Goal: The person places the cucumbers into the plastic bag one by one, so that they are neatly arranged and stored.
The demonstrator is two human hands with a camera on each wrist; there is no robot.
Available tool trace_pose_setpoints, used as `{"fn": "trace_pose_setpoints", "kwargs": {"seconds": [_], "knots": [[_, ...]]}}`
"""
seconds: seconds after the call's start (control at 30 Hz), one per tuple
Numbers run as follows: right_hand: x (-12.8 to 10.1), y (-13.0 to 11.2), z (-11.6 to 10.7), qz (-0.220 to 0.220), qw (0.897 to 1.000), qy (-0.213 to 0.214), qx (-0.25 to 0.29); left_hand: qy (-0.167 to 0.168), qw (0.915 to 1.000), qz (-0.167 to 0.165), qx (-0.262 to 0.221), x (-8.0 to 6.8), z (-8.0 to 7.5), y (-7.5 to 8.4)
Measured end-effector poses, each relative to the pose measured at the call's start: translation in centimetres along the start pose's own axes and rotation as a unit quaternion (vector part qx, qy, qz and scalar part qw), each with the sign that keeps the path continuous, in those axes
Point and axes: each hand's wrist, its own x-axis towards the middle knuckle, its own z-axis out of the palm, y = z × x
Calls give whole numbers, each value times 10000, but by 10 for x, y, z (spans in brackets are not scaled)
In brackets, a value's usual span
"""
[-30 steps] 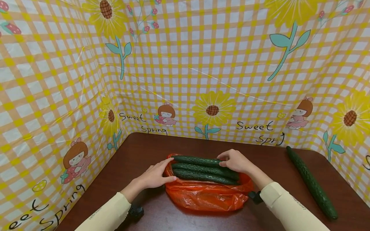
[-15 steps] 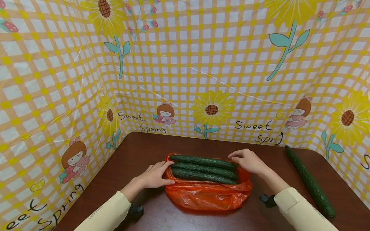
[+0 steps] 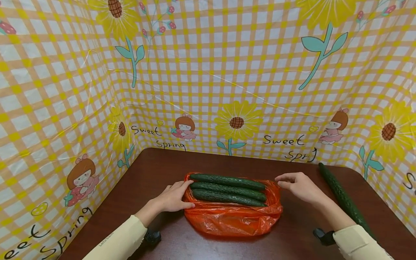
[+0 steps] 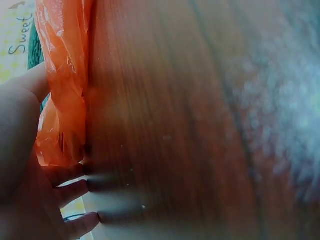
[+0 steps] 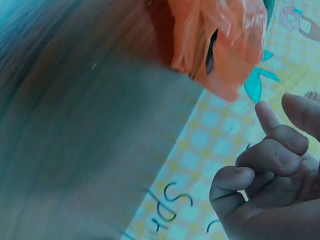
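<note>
Three dark green cucumbers [image 3: 227, 188] lie side by side in an orange plastic bag [image 3: 232, 220], its mouth spread round them. My left hand [image 3: 172, 198] holds the bag's left end, thumb over the near rim. In the left wrist view, the thumb tip is hidden behind the plastic, while other fingertips [image 4: 90, 220] reach down to the tabletop. Just off the bag's right end, my right hand [image 3: 302, 186] hovers with nothing in it. Its fingers [image 5: 272, 157] are loosely bent in the right wrist view, and the thumb is apart from them.
A fourth, separate cucumber [image 3: 341, 195] lies on the right of the dark wooden table [image 3: 162, 162], partly covered by the right forearm. Checked sunflower cloth [image 3: 208, 90] hangs behind and along both sides. Small black wrist cameras [image 3: 321, 236] sit below the sleeves.
My right hand has let go of the far cucumber's right end and moved right, past the bag. That cucumber now lies in the bag beside the others. The left hand keeps its place.
</note>
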Motion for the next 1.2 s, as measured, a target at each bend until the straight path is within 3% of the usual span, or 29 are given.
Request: {"fn": "trace_pose_setpoints", "kwargs": {"seconds": [0.3, 0.87, 1.2], "knots": [[-20, 17, -17, 153, 9998, 154, -41, 36, 10000, -2, 60, -1, -1, 1], [-60, 61, -54, 835, 9958, 216, -299, 29, 10000, 49, -6, -4, -4, 6], [-73, 88, -66, 1018, 9926, 586, -318, 36, 10000, 13, -10, -4, -4, 6]]}}
